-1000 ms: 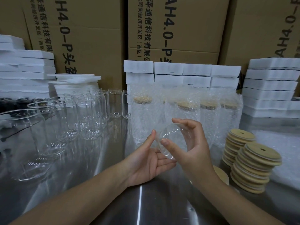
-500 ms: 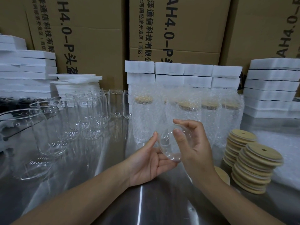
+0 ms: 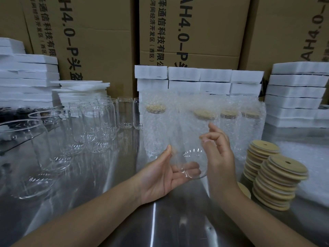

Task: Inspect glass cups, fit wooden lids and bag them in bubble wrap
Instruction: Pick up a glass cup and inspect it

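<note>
Cardboard cartons (image 3: 99, 50) printed with lettering wall off the back, with white foam slabs (image 3: 199, 79) stacked before them and a shiny metal surface (image 3: 156, 220) below. Just under the middle of the frame a glass cup (image 3: 194, 164) is held in the air on its side, base toward the camera. The left grip (image 3: 160, 177) cradles it from beneath on nearly straight fingers, thumb against its left wall. The right grip (image 3: 220, 157) stands at its right side with fingers curled near the upper part, and I cannot tell whether they actually pinch the glass (it is clear and blurred there).

That is the risk, as I judge it: the cup looks rested rather than clamped, so a quick turn for inspection could roll it off the fingers onto the hard metal and chip it. Bare cups (image 3: 99, 129) crowd the left of the frame and bagged cups (image 3: 179, 125) stand just behind the hands, so a dropped cup or stray forearm could knock them over. Wooden lids (image 3: 277, 180) at lower right lean in loose stacks that a careless reach might topple.
</note>
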